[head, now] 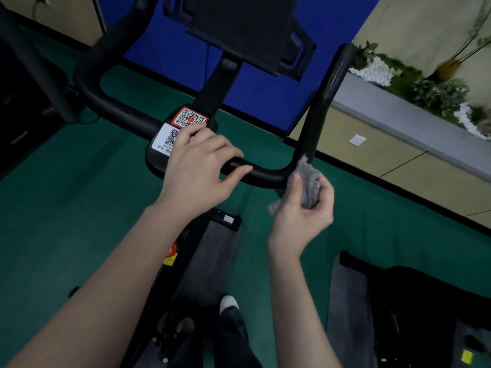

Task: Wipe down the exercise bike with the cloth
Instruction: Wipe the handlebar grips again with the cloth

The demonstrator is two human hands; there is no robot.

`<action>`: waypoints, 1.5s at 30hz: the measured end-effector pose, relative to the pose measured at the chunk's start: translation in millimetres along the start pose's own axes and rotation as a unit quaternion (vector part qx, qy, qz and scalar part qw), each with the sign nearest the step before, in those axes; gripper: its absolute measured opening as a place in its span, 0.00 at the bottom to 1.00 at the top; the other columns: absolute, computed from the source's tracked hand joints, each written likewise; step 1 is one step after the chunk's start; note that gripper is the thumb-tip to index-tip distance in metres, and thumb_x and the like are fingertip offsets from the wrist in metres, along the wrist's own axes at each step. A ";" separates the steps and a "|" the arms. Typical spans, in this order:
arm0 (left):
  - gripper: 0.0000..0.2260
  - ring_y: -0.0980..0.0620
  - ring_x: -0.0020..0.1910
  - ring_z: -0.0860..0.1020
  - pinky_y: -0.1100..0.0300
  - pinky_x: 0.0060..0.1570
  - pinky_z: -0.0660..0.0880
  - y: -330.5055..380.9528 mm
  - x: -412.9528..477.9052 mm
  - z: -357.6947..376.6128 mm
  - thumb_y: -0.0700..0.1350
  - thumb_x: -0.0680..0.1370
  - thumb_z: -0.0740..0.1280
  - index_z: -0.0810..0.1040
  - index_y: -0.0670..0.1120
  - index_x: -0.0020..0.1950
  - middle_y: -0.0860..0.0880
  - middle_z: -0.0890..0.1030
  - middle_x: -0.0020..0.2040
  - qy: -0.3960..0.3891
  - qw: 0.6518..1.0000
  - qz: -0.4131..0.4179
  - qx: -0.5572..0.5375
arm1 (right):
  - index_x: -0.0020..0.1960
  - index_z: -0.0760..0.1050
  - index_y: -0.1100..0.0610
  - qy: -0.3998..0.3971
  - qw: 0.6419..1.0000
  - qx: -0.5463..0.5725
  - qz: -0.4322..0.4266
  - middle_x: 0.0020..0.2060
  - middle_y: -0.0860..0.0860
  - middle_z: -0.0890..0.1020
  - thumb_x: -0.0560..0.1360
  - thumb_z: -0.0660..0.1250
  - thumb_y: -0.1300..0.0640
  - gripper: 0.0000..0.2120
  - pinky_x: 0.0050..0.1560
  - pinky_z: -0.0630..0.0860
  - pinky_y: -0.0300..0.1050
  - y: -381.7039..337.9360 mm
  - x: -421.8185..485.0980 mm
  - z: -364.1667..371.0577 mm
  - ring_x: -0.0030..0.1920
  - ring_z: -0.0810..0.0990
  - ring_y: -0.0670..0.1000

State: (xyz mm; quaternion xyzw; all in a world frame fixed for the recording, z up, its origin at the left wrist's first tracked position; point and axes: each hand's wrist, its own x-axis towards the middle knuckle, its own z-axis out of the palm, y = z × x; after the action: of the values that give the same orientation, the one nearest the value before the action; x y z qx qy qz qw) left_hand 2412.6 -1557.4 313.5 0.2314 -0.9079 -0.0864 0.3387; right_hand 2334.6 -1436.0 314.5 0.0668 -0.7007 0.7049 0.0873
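The black exercise bike fills the middle of the view, with its U-shaped handlebar (268, 175) in front of me and a dark console (239, 30) on a stem above. My left hand (198, 163) rests on the centre of the handlebar, fingers spread over the QR-code stickers (186, 118). My right hand (305, 208) grips a bunched grey cloth (308, 179). The cloth touches the handlebar's right bend, where the right upright grip (328, 94) starts.
Green floor (66, 208) lies all around the bike. A blue wall panel stands behind the console. A grey-topped planter ledge (398, 115) with plants runs along the right. More dark equipment (398, 314) sits at the lower right and far left. My foot (228, 304) shows below.
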 end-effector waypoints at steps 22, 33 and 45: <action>0.19 0.49 0.48 0.77 0.54 0.67 0.59 2.3 -0.3 -3.3 0.60 0.76 0.60 0.84 0.48 0.49 0.53 0.82 0.43 -0.008 1.000 -0.018 -0.001 | 0.46 0.76 0.52 -0.592 0.657 -0.449 -0.131 0.39 0.49 0.79 0.75 0.68 0.57 0.02 0.44 0.73 0.45 -57.2 83.7 56.6 0.43 0.78 0.50; 0.17 0.50 0.48 0.77 0.55 0.67 0.58 2.2 -0.9 -3.1 0.60 0.76 0.62 0.84 0.49 0.48 0.54 0.82 0.43 -0.006 1.000 -0.014 -0.002 | 0.45 0.77 0.56 -0.718 0.393 -0.560 -0.132 0.38 0.51 0.80 0.76 0.69 0.59 0.01 0.38 0.73 0.46 -73.8 122.0 87.1 0.39 0.77 0.53; 0.18 0.50 0.48 0.77 0.53 0.67 0.61 1.6 -1.1 -2.6 0.60 0.77 0.61 0.83 0.49 0.48 0.54 0.82 0.43 -0.010 1.000 -0.007 0.005 | 0.47 0.76 0.59 -0.673 0.388 -0.587 -0.226 0.34 0.50 0.77 0.74 0.69 0.58 0.05 0.38 0.71 0.44 -78.5 128.9 86.4 0.37 0.74 0.50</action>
State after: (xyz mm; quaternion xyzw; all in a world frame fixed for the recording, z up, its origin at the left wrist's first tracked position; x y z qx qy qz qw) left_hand 2414.5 -1555.5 315.4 0.2381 -0.9103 -0.0865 0.3275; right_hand 2223.3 -1518.3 419.8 0.6075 -0.7298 -0.2028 -0.2392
